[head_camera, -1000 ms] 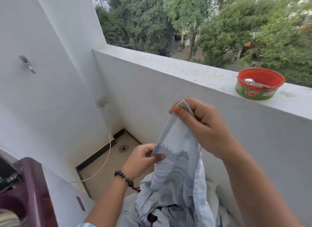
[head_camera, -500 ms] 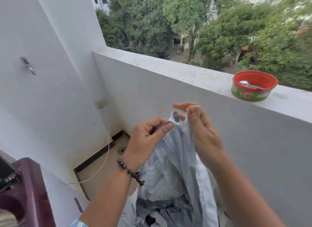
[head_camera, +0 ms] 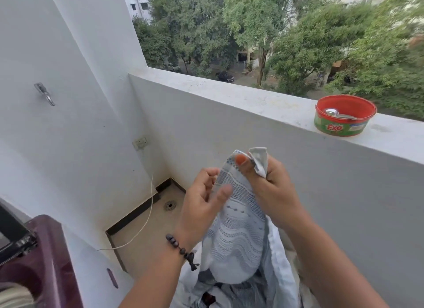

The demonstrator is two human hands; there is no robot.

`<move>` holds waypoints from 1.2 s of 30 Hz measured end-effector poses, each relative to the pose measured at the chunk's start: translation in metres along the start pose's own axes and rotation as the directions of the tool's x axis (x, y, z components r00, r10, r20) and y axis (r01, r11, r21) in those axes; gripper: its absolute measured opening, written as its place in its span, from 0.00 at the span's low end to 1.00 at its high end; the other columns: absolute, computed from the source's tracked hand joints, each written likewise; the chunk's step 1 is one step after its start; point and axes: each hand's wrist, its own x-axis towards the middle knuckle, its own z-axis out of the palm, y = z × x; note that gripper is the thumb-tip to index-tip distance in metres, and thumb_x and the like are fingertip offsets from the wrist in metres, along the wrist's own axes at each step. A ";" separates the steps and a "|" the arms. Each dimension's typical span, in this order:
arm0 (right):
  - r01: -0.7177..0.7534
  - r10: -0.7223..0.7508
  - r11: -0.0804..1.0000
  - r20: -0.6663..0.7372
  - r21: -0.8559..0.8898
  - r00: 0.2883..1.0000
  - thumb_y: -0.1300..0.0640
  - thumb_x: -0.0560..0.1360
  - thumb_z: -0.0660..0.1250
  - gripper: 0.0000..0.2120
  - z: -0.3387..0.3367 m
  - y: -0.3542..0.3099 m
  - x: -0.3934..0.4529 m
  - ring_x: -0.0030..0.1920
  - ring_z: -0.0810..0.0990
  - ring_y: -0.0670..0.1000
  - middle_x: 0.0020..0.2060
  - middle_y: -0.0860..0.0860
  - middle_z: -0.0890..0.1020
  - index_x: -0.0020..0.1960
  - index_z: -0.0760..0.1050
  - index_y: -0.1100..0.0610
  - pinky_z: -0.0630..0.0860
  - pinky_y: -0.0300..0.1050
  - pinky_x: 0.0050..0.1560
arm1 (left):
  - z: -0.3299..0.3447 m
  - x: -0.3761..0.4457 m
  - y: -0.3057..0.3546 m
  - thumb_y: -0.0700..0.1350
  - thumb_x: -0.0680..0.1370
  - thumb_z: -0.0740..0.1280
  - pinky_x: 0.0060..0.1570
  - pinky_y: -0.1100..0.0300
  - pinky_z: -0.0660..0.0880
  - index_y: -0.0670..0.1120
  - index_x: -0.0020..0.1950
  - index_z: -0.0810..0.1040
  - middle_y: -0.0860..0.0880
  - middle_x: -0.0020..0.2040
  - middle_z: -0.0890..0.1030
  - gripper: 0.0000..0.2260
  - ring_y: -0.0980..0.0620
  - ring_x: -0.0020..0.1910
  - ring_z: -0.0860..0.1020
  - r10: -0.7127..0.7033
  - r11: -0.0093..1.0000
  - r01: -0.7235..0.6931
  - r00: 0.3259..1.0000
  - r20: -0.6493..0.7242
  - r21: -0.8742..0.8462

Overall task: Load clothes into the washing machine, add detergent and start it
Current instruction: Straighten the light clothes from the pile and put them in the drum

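Washing machine [head_camera: 39, 261] low at the left edge, lid up, well apart from the work. Patterned garment [head_camera: 236, 227] raised in front of the balcony wall [head_camera: 229, 133], its tail trailing into a heap of clothes below. Right hand [head_camera: 273, 188] pinching the top corner; left hand [head_camera: 202, 204] loosely curled beside the cloth's edge, real grip impossible to tell. Risks, probably: one-handed pinch slipping, cloth dropping to the floor; swung fabric brushing the tub [head_camera: 344, 116] with the spoon [head_camera: 337, 114] off the ledge.
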 end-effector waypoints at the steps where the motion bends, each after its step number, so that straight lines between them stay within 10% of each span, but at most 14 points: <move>1: 0.020 -0.020 1.000 -0.013 0.015 1.000 0.42 0.76 0.64 0.22 -0.002 -0.005 0.002 0.32 0.69 0.49 0.31 0.50 0.71 0.38 0.72 0.62 0.66 0.48 0.32 | 0.000 -0.005 -0.009 0.64 0.70 0.72 0.45 0.46 0.82 0.50 0.56 0.78 0.48 0.48 0.84 0.23 0.46 0.46 0.83 -0.028 0.998 0.025 0.999 0.046 0.059; 4: 0.118 -0.116 0.992 -0.056 0.046 0.992 0.49 0.78 0.63 0.14 -0.008 -0.026 0.007 0.32 0.69 0.42 0.31 0.42 0.71 0.36 0.77 0.50 0.66 0.38 0.34 | -0.006 -0.013 -0.034 0.65 0.71 0.70 0.42 0.49 0.80 0.61 0.45 0.82 0.55 0.41 0.84 0.10 0.52 0.40 0.82 -0.085 0.969 0.067 0.994 0.067 0.236; 9: 0.179 -0.150 0.952 -0.131 0.248 0.980 0.47 0.77 0.65 0.10 -0.026 -0.049 0.008 0.37 0.70 0.59 0.35 0.61 0.73 0.41 0.82 0.48 0.68 0.60 0.36 | -0.031 -0.019 -0.071 0.73 0.69 0.66 0.44 0.45 0.76 0.54 0.46 0.82 0.48 0.40 0.83 0.23 0.42 0.42 0.80 -0.156 0.959 0.158 0.987 -0.024 0.235; 15: 0.142 -0.019 0.898 -0.285 0.416 0.958 0.49 0.75 0.62 0.13 -0.030 -0.047 0.015 0.35 0.81 0.44 0.32 0.44 0.82 0.36 0.82 0.48 0.78 0.40 0.38 | -0.041 -0.007 -0.050 0.63 0.75 0.64 0.47 0.45 0.77 0.52 0.51 0.85 0.48 0.47 0.86 0.19 0.44 0.47 0.82 -0.149 0.983 0.158 0.983 -0.108 0.089; 21: -0.204 0.273 0.947 -0.288 0.248 0.918 0.38 0.72 0.61 0.19 0.005 -0.008 0.008 0.47 0.85 0.47 0.42 0.47 0.87 0.44 0.84 0.50 0.81 0.47 0.53 | -0.028 0.023 0.028 0.49 0.75 0.68 0.45 0.55 0.78 0.57 0.48 0.85 0.53 0.45 0.86 0.06 0.53 0.44 0.83 0.080 0.986 -0.092 0.993 0.092 0.139; 24: -0.263 0.273 0.949 -0.034 0.173 0.962 0.34 0.72 0.57 0.27 0.030 0.000 -0.003 0.52 0.84 0.45 0.48 0.47 0.86 0.56 0.80 0.51 0.79 0.40 0.53 | -0.028 0.035 0.046 0.50 0.72 0.69 0.46 0.56 0.80 0.54 0.47 0.84 0.56 0.45 0.86 0.07 0.56 0.44 0.83 0.163 0.955 -0.190 0.977 0.134 0.229; 28: -0.252 0.217 0.956 0.219 0.150 0.951 0.53 0.71 0.73 0.20 0.045 0.005 -0.004 0.57 0.82 0.49 0.54 0.49 0.84 0.62 0.74 0.52 0.79 0.41 0.55 | -0.040 0.038 0.042 0.44 0.68 0.77 0.41 0.54 0.82 0.51 0.41 0.81 0.54 0.40 0.85 0.06 0.54 0.37 0.83 0.134 0.962 -0.128 0.991 -0.010 0.240; 36: -0.190 0.190 0.982 0.002 0.001 0.982 0.57 0.72 0.68 0.04 0.047 0.012 -0.003 0.42 0.82 0.47 0.38 0.49 0.83 0.42 0.82 0.52 0.78 0.48 0.44 | -0.065 0.011 -0.016 0.57 0.72 0.70 0.34 0.60 0.74 0.52 0.45 0.80 0.56 0.36 0.81 0.10 0.57 0.33 0.75 0.075 0.981 -0.068 0.997 -0.029 0.183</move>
